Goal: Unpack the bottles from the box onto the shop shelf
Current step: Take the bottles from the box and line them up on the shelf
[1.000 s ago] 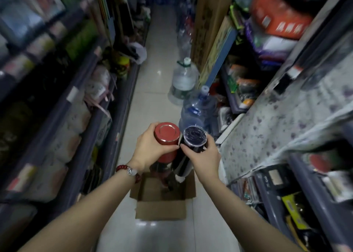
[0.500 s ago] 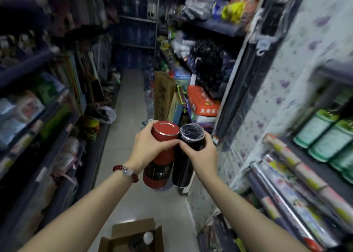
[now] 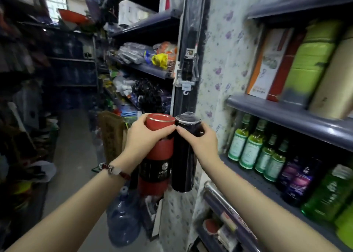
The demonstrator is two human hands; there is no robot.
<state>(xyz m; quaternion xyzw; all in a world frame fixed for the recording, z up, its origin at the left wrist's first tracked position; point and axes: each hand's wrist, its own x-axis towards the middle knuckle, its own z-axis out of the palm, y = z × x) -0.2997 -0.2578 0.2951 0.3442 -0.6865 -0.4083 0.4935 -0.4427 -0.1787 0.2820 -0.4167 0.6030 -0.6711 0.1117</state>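
A red bottle [image 3: 156, 152] and a black bottle [image 3: 184, 156], clamped in the left hand [image 3: 142, 139] and right hand [image 3: 202, 143], are being carried; placement on the shelf [image 3: 248, 177] at three o'clock is judged next.

Red bottle [image 3: 156, 152] showing white letters "SHION" on black band, rest cut off by black bottle [image 3: 184, 160]; other labels on shelves too blurred for reading.

Dim aisle, bright far window [image 3: 56, 6], blurred edges, wide-angle bending
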